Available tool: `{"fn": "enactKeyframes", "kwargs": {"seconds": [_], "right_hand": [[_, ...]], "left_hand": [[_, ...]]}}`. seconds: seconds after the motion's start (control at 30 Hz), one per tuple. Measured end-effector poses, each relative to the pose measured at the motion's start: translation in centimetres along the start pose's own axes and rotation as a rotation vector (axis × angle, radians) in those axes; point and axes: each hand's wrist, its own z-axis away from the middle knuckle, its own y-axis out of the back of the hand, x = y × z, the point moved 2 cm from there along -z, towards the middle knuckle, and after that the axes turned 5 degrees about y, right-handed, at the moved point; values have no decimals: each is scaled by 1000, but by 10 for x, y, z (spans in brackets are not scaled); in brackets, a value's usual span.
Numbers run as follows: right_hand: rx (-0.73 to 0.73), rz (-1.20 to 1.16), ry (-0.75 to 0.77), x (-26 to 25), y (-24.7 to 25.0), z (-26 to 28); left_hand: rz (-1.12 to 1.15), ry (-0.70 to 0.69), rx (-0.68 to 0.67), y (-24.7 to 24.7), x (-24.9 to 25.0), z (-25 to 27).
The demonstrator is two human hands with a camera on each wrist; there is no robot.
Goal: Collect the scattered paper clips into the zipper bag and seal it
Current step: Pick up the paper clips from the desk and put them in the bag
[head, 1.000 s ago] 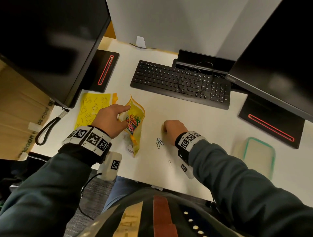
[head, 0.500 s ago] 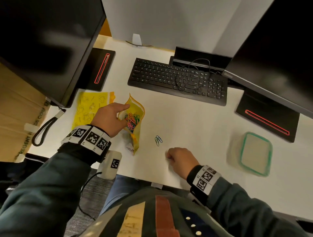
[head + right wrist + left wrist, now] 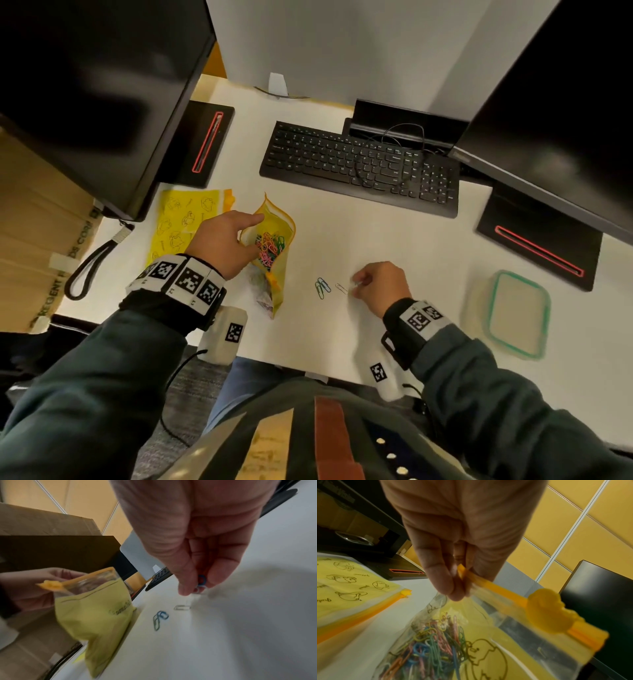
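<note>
Head view, starting at the near edge of the white table (image 3: 394,219): the right hand (image 3: 380,284) sits low over the surface, its fingers curled and its fingertips (image 3: 185,591) pinching a blue and a pale paper clip (image 3: 201,580) right at the tabletop. Just to the left of those fingertips a silver clip (image 3: 341,288) lies flat, and beside that, a little further left, a blue-green pair of clips (image 3: 322,287) lies touching each other. Left again, toward the near left corner of the table, the yellow zipper bag (image 3: 274,246) stands with its bottom on the surface and its mouth open upward, a heap of coloured clips (image 3: 433,642) inside it. The left hand (image 3: 222,243) holds the bag up by pinching one end of its orange zip strip (image 3: 494,586) between thumb and fingers; the duck-shaped slider (image 3: 546,609) sits toward the strip's other end. Behind that hand a second yellow bag (image 3: 185,219) lies flat near the left edge. Near the right edge rests a green-rimmed container lid (image 3: 510,315). Further back, a black keyboard (image 3: 359,164) lies across the middle, with a monitor (image 3: 85,85) over each far corner.
</note>
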Motion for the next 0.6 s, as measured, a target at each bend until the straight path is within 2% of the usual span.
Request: {"fn": "enactKeyframes", "kwargs": {"seconds": [0.07, 0.23, 0.43, 0.6], "right_hand": [[-1, 29, -13, -4, -11, 2], [-67, 259, 103, -26, -24, 2], [-228, 485, 106, -43, -29, -9], [-206, 560, 179, -44, -32, -4]], "left_hand": [[7, -3, -2, 0, 0, 0], [9, -5, -7, -1, -1, -1], [5, -4, 1, -2, 1, -1], [-3, -6, -9, -2, 2, -2]]}}
